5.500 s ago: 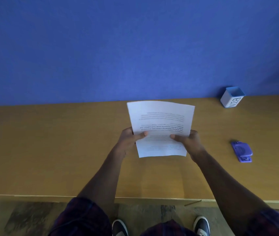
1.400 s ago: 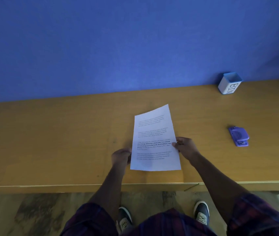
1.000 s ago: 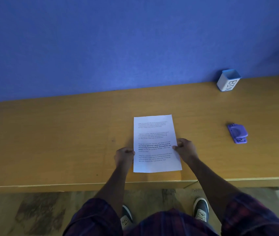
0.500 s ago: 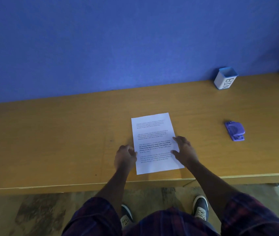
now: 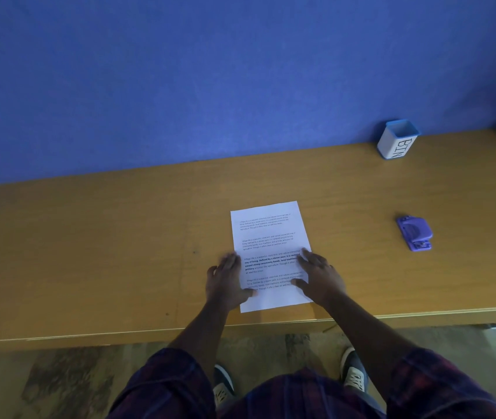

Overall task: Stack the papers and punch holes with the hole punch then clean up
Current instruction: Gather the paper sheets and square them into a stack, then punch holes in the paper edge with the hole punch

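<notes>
From the head camera, the only view there was, the papers [image 5: 271, 255] lay flat on the wooden desk [image 5: 89, 252], close to its near edge and slightly askew, printed side up. The left hand [image 5: 225, 282] rested with fingers straight along the stack's left edge, its thumb on the lower corner of the sheet. The right hand [image 5: 319, 276] lay spread and flat over the right edge, fingers and thumb both on the paper. Neither hand gripped anything.

The purple hole punch [image 5: 414, 232] sat well apart to the right, untouched, and a small white bin [image 5: 396, 143] stood by the blue wall further back.

I judged the stack light, thin and limp; it would likely slide easily on that smooth desk and fan out if nudged from one side. It seemed best taken by pinching both long edges together, or held down with a flat palm while the punch was slipped over one edge. How many sheets there were I could not tell
</notes>
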`<state>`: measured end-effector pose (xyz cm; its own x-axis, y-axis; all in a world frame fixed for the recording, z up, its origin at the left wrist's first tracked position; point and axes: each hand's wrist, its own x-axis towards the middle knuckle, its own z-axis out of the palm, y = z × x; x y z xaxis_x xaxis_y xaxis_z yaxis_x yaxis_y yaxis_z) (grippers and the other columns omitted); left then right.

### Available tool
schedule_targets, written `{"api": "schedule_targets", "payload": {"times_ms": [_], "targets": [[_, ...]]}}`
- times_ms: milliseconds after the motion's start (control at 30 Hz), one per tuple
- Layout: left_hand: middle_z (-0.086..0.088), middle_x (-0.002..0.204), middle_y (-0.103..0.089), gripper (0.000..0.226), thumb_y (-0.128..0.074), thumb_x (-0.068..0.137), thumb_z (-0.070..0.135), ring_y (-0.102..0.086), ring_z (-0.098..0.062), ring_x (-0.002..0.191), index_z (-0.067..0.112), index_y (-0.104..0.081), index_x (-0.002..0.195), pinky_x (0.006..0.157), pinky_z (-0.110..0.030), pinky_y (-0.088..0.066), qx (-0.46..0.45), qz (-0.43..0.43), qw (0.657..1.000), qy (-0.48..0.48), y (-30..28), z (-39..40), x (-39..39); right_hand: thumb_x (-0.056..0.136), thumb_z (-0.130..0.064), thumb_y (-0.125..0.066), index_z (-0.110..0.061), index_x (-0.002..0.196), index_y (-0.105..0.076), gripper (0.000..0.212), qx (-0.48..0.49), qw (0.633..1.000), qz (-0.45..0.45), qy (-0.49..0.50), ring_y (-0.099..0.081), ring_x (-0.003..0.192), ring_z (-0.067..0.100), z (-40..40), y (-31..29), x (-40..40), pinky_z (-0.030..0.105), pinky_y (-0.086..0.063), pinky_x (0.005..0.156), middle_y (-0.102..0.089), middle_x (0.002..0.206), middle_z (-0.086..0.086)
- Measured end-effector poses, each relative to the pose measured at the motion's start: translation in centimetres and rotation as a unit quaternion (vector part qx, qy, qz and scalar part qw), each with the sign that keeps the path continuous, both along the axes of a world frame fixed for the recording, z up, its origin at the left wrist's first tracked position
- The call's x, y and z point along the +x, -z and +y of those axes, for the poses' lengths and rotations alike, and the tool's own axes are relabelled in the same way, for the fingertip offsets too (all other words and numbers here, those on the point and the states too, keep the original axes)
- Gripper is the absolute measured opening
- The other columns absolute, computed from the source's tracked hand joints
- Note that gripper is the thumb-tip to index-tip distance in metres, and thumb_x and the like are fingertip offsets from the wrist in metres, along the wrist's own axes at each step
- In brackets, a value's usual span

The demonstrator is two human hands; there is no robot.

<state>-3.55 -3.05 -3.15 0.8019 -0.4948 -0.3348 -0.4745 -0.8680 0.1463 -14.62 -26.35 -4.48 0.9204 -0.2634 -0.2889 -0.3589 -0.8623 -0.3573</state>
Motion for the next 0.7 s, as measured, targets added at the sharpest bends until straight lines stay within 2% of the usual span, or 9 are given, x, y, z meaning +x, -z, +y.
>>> {"api": "schedule_targets", "payload": {"times_ms": [367,700], "targets": [[-0.001,0.171,-0.006,0.110,-0.071,0.080,0.060,-0.003,-0.021,0.158,0.014,-0.013,0.162,0.125,-0.047,-0.008,0.002,0.019,1.000,-0.004,-0.1,-0.4,1.0,0.094,-0.051,-0.058,-0.018,0.155,-0.031,0.074,-0.003,1.000,0.006,0.013,-0.020,0.151,0.022,0.8,-0.4,0.3,0.045,-0.038,0.115,-0.017,0.167,-0.002],[-0.002,0.169,-0.018,0.107,-0.079,0.074,0.057,-0.010,-0.021,0.157,0.015,-0.025,0.156,0.125,-0.051,-0.009,0.007,0.012,1.000,-0.009,-0.5,-1.1,1.1,0.093,-0.052,-0.059,-0.019,0.154,-0.032,0.074,-0.011,1.000,0.008,0.010,-0.024,0.149,0.023,0.8,-0.6,0.5,0.045,-0.043,0.111,-0.020,0.166,-0.003]]}}
